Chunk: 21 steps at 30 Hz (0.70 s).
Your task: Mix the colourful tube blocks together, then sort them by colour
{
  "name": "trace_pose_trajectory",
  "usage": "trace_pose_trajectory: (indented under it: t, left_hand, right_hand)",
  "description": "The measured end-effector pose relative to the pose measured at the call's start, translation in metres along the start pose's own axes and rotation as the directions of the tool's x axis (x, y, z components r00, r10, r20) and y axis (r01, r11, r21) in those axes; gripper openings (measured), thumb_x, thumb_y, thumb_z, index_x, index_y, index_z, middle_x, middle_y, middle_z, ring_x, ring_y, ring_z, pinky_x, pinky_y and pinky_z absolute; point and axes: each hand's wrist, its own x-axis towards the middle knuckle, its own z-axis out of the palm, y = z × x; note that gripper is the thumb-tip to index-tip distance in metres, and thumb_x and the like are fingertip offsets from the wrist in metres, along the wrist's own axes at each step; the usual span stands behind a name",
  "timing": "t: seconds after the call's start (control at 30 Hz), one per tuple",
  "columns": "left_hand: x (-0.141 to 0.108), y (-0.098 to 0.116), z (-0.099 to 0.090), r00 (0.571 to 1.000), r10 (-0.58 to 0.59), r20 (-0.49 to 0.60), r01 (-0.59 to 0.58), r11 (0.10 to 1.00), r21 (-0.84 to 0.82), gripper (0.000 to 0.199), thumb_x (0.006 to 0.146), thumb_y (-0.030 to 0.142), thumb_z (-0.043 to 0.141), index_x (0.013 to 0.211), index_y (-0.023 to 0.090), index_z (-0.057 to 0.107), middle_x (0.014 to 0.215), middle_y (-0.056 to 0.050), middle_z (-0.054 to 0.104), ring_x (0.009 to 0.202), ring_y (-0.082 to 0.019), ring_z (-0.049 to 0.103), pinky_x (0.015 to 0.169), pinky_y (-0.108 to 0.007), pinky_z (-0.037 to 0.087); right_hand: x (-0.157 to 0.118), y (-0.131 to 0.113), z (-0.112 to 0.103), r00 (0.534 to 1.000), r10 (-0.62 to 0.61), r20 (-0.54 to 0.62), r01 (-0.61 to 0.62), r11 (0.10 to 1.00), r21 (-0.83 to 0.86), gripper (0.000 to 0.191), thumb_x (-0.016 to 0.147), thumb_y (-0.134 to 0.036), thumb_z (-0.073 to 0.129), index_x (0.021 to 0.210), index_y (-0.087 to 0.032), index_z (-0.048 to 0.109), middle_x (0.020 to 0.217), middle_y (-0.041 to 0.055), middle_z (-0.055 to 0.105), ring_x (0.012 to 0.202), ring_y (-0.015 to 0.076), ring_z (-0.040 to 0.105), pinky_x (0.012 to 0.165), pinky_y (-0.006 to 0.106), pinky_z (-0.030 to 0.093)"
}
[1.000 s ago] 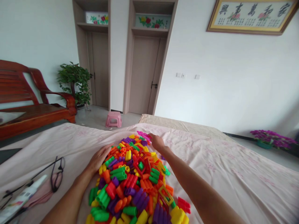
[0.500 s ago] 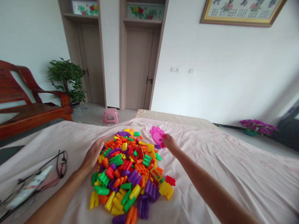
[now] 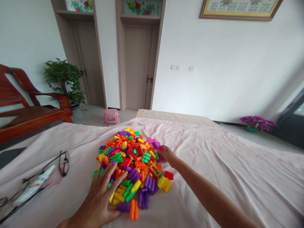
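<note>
A heap of plastic building blocks [image 3: 135,175] in red, orange, yellow, green and purple lies on the pale sheet. My left hand [image 3: 102,193] rests over the heap's near left side, fingers spread and palm down, hiding some pieces. At the far right edge of the heap is my right hand [image 3: 168,155], its fingers curled in against the blocks; what they grip, if anything, is hidden. Just beyond those fingers a pink paw-shaped piece [image 3: 153,141] lies low, partly covered by a purple block. A red square frame piece [image 3: 135,151] sits on top of the heap.
On the left of the sheet [image 3: 213,177] lie glasses [image 3: 63,164], a white tube [image 3: 35,186] and dark cords. Beyond are a wooden chair [image 3: 52,110], a potted plant [image 3: 64,79], a pink stool [image 3: 111,117] and purple flowers [image 3: 257,122].
My left hand has come nearer and right, from the heap's far left edge onto its near side. My right hand has lowered to the heap's edge; the pink piece is lower and flatter.
</note>
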Motion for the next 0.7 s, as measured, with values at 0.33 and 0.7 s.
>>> trace_pose_trajectory:
  t: [0.33, 0.7]
  left_hand:
    - [0.050, 0.004, 0.017, 0.994, -0.060, -0.091, 0.053, 0.996, -0.077, 0.077, 0.075, 0.032, 0.072, 0.147, 0.030, 0.045, 0.152, -0.012, 0.043, 0.131, -0.034, 0.049, 0.104, -0.049, 0.046]
    - [0.084, -0.034, 0.022, 0.909, -0.359, -0.210, 0.269, 0.892, -0.364, 0.051, 0.081, 0.021, 0.059, 0.132, 0.021, 0.053, 0.138, -0.011, 0.055, 0.132, -0.026, 0.050, 0.113, -0.045, 0.041]
  right_hand:
    - [-0.020, -0.012, 0.040, 0.996, -0.014, 0.093, 0.003, 0.993, 0.118, 0.017, 0.054, -0.018, 0.054, 0.071, -0.018, 0.058, 0.054, -0.0045, 0.056, 0.048, 0.0112, 0.051, 0.050, 0.023, 0.044]
    - [-0.022, -0.059, 0.085, 0.968, -0.186, 0.168, 0.171, 0.980, 0.102, 0.010, 0.067, -0.020, 0.057, 0.077, -0.018, 0.057, 0.059, -0.0025, 0.058, 0.051, 0.0124, 0.053, 0.050, 0.023, 0.040]
